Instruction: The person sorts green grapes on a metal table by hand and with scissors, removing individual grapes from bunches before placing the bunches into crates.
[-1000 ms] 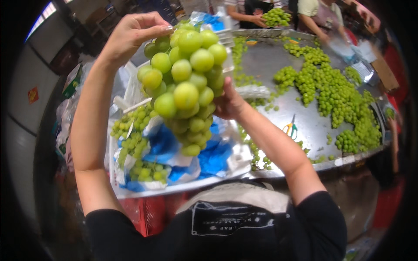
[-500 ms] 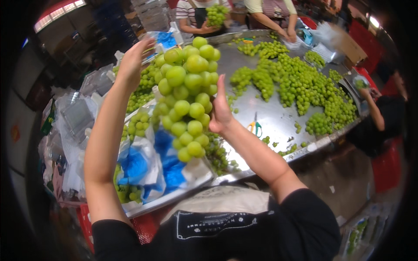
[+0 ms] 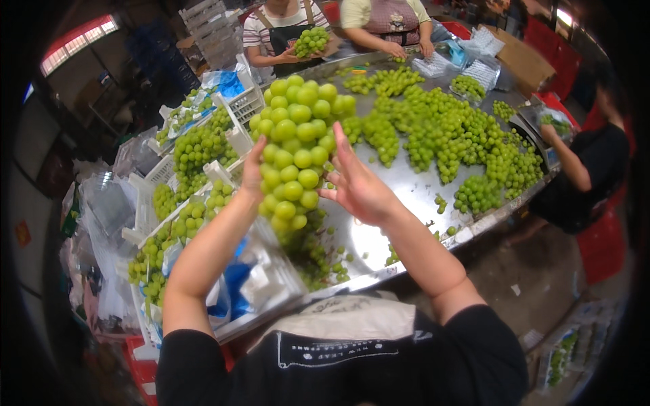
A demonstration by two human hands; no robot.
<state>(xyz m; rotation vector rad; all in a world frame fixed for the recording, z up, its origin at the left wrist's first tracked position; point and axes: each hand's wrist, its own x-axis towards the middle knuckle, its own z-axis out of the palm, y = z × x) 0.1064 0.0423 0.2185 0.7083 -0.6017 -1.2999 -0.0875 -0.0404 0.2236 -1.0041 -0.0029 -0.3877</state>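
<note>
A large bunch of green grapes (image 3: 296, 152) hangs upright in front of me, between my two hands. My left hand (image 3: 253, 169) is at its left side, thumb along the edge and the other fingers hidden behind the grapes. On the right, my right hand (image 3: 362, 189) is open with its fingers spread. Its lower fingertips reach the bunch's right edge; whether they bear any of its weight I cannot tell. Below and behind the bunch, more grapes lie at the near end of the metal table (image 3: 359, 247).
Many grape bunches (image 3: 453, 128) cover the table's far and right parts. White crates (image 3: 145, 203) of grapes stand at the left, with clear plastic packaging (image 3: 108, 203) beside them. Two people work across the table, one holding grapes (image 3: 311, 42). Another person (image 3: 589, 162) stands at the right.
My left hand has come down from above the crates to the bunch's left side. My right hand's fingers have spread. The bunch sits slightly lower, and the scissors on the table are now mostly hidden.
</note>
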